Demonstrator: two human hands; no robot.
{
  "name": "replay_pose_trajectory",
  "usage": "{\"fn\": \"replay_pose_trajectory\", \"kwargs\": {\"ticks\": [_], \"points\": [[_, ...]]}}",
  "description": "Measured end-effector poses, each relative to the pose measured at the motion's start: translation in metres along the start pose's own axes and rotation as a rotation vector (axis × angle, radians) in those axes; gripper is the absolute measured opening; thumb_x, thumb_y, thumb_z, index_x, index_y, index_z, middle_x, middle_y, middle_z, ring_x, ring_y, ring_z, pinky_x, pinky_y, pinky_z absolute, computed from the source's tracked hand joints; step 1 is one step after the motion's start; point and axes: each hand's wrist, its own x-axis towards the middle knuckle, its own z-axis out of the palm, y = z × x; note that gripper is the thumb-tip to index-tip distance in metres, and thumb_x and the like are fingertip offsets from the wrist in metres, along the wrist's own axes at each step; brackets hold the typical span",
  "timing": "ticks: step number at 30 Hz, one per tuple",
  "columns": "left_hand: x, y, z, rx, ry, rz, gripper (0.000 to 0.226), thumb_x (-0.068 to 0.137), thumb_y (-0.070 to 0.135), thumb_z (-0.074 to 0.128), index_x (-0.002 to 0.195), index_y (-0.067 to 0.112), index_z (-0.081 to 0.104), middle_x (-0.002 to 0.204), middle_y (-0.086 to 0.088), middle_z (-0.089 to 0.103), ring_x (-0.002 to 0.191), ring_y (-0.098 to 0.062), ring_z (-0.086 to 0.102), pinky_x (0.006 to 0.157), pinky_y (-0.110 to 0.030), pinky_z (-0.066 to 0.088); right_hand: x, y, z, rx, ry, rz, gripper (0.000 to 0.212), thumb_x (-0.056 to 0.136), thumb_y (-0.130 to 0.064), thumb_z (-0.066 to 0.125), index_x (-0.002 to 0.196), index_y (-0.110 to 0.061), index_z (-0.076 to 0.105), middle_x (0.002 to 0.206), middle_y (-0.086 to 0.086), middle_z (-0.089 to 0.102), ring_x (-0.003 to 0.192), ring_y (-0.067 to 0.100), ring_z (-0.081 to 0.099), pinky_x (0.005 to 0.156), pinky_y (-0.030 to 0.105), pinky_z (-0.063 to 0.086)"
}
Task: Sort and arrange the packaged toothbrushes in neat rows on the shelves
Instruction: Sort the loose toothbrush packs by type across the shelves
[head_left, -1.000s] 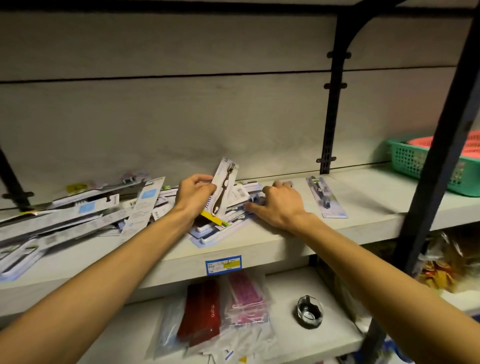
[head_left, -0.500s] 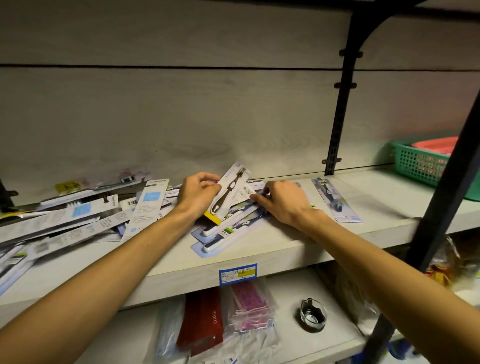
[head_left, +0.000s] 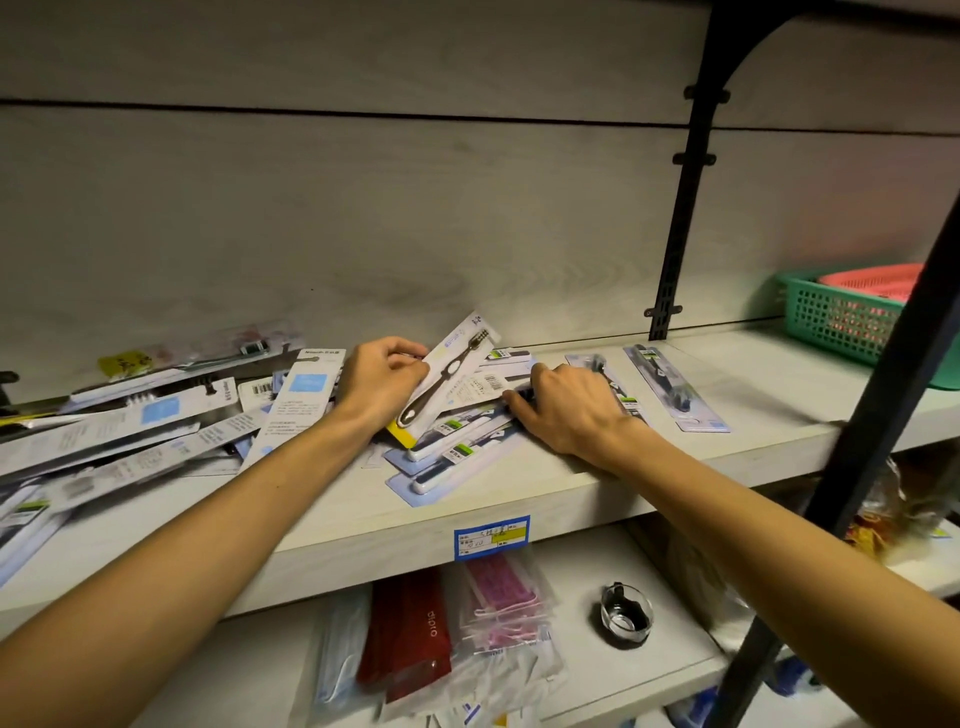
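"dipio" lettering on red pouch (head_left: 415, 631)

Likely a shop — price label (head_left: 491, 538) on stocked shelf (head_left: 571, 488) edge.
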Motion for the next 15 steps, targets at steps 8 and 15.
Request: {"fn": "replay_pose_trajectory", "kwargs": {"ticks": [8, 15], "points": [[0.001, -0.001, -0.004, -0.019, 0.019, 0.015, 0.016, 0.080, 0.012, 0.068, 0.087, 0.025, 0.074, 0.076, 0.008, 0.076, 0.081, -0.017, 0.073, 0.088, -0.046, 0.059, 0.011, -0.001, -0.019, 0.008, 0.053, -0.005, 0.044, 0.100, -0.055, 0.043, 0.088, -0.014, 0.049, 0.082, 0.011, 0.067, 0.062, 0.030, 0.047, 0.057, 0.035, 0.035], [0.006, 0.001, -0.006, -0.082, 0.098, 0.039, 0.015, 0.080, 0.014, 0.068, 0.091, 0.023, 0.073, 0.075, 0.006, 0.075, 0.084, -0.021, 0.072, 0.089, -0.041, 0.058, 0.029, 0.007, -0.063, -0.085, 0.170, -0.095, 0.040, 0.102, -0.052, 0.041, 0.090, -0.014, 0.046, 0.074, 0.003, 0.049, 0.057, 0.028, 0.043, 0.055, 0.035, 0.033]]}}
